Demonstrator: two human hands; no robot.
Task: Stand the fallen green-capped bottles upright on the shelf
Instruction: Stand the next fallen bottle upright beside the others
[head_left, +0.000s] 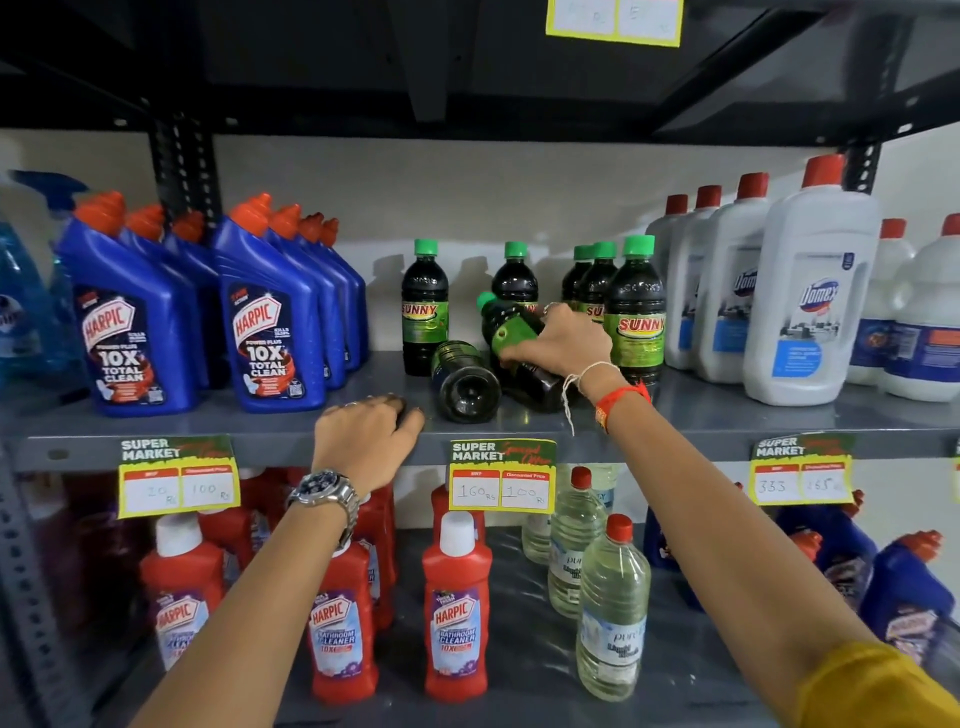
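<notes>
right hand (558, 345): closed round tilted bottle (511, 332)
left hand (363, 434): empty, rested on shelf (260, 447) edge
risk: loose bottle (465, 382) at front edge could be knocked off

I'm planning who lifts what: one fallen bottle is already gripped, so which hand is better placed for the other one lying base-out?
Left. The left hand rests free on the shelf edge beside the base-out bottle; the right hand is shut on the tilted bottle.
</notes>
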